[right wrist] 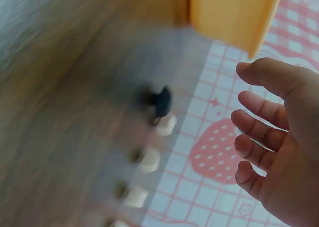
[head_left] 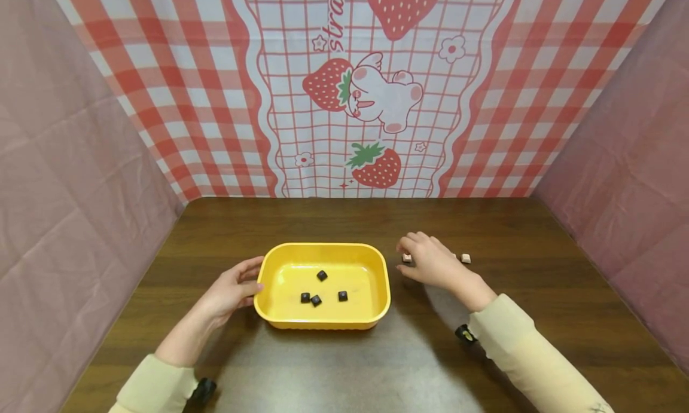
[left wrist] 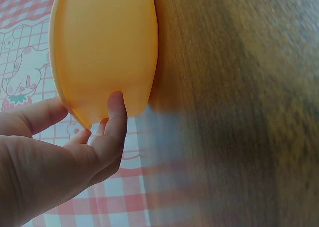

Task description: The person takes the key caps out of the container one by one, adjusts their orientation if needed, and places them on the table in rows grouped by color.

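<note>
My left hand point(head_left: 232, 290) holds the yellow tray point(head_left: 322, 324) at its left end. In the left wrist view the thumb lies at the rim and a fingertip point(left wrist: 116, 100) touches the outer wall. My right hand point(head_left: 430, 260) is over the table right of the tray, thumb and fingers spread apart around a small white keycap point(head_left: 407, 258), with nothing held. Seen from the right wrist, a black keycap point(right wrist: 163, 102) lies beside the nearest white keycap point(right wrist: 166, 125), in a row with others, blurred. Several black keycaps point(head_left: 322, 275) lie inside the tray.
Another white keycap point(head_left: 466, 258) lies right of the right hand, which partly hides the row. A checked strawberry cloth point(head_left: 377, 90) hangs behind the brown table point(head_left: 344, 222), with pink cloth point(head_left: 619, 162) at both sides.
</note>
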Motion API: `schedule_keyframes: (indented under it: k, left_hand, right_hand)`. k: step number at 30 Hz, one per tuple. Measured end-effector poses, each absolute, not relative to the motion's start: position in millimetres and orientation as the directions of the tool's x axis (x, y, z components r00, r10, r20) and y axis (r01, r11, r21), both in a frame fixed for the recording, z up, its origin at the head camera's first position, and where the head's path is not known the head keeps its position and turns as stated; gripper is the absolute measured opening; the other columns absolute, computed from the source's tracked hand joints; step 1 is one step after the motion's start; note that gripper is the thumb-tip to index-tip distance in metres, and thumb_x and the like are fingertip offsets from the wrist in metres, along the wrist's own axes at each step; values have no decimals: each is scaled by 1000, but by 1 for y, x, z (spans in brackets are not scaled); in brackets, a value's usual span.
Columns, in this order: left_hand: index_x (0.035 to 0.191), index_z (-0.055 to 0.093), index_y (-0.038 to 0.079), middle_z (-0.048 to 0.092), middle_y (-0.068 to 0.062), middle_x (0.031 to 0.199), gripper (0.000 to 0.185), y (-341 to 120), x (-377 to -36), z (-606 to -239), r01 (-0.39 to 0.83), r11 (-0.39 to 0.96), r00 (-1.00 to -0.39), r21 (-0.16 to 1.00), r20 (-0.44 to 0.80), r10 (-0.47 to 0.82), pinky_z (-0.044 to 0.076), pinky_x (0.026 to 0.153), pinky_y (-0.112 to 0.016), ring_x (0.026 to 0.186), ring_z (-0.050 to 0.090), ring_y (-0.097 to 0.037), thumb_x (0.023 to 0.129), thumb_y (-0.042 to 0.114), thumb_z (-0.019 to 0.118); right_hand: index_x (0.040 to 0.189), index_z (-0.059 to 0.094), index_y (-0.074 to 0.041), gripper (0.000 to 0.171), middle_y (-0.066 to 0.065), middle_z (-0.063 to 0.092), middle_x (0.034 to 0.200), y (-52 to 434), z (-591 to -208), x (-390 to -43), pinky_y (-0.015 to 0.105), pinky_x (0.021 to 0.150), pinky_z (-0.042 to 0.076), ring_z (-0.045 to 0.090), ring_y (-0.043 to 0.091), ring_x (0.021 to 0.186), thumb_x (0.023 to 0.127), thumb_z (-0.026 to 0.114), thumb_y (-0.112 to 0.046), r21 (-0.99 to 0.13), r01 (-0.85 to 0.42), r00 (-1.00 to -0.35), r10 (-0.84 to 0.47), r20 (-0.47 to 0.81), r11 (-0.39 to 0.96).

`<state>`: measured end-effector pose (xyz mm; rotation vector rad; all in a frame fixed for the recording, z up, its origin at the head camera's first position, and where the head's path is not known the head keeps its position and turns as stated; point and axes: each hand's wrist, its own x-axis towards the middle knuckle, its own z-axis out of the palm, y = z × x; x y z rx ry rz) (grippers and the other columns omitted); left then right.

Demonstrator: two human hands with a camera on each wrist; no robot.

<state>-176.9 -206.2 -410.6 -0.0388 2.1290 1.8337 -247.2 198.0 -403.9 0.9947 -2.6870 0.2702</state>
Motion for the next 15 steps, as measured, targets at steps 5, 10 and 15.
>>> schedule_keyframes:
  k: [5, 10, 15]
  left_hand:
    - [147, 23, 0, 33, -29, 143, 61, -207, -177, -411, -228, 168, -947, 959, -259, 192, 53, 79, -35, 115, 53, -32, 93, -2, 49]
    - [147, 23, 0, 33, -29, 143, 60, -207, -177, -412, -224, 165, -948, 961, -254, 192, 53, 79, -35, 115, 53, -32, 93, -3, 49]
    - [147, 24, 0, 33, -29, 143, 60, -206, -176, -413, -222, 165, -949, 961, -252, 190, 53, 80, -36, 117, 52, -33, 93, -2, 49]
  right_hand:
    - [95, 62, -11, 30, 0, 56, 84, 182, -392, -242, 36, 67, 42, 49, 17, 79, 74, 77, -27, -99, -659, -732, -605, 313, 746]
    - [96, 63, -11, 30, -1, 55, 85, 166, -383, -236, 34, 68, 41, 47, 16, 79, 75, 77, -27, -126, -675, -721, -615, 319, 727]
    - [100, 62, -10, 32, 2, 58, 90, 152, -380, -233, 34, 70, 42, 48, 17, 83, 76, 76, -26, -137, -696, -705, -633, 320, 705]
